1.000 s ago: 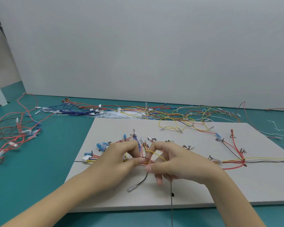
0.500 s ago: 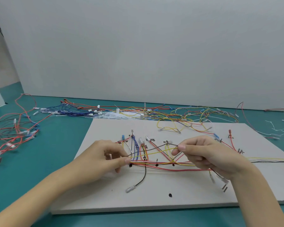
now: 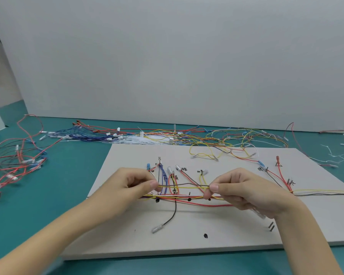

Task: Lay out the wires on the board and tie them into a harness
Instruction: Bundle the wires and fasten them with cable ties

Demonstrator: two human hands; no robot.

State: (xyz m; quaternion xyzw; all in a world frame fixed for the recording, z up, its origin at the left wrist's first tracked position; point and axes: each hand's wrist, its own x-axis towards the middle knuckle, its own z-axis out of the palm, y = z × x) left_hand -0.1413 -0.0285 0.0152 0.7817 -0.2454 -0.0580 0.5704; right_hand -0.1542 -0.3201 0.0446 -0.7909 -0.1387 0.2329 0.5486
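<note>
Two hands, the left hand (image 3: 133, 184) and the right hand (image 3: 240, 189), each pinch a yellow wire (image 3: 184, 187) and a brown wire (image 3: 184, 184) taut just above the board (image 3: 226, 231), apparently mid-layout, so next comes lowering them onto the main bundle (image 3: 179, 197) for tying.

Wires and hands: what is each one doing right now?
Left hand: pinching the yellow and brown wires.
Right hand: pinching the same wires.
Yellow and brown wires: stretched taut between the hands, above the board.
Black wire: slack, loose end lying on the board.
Board: flat on the table.
</note>
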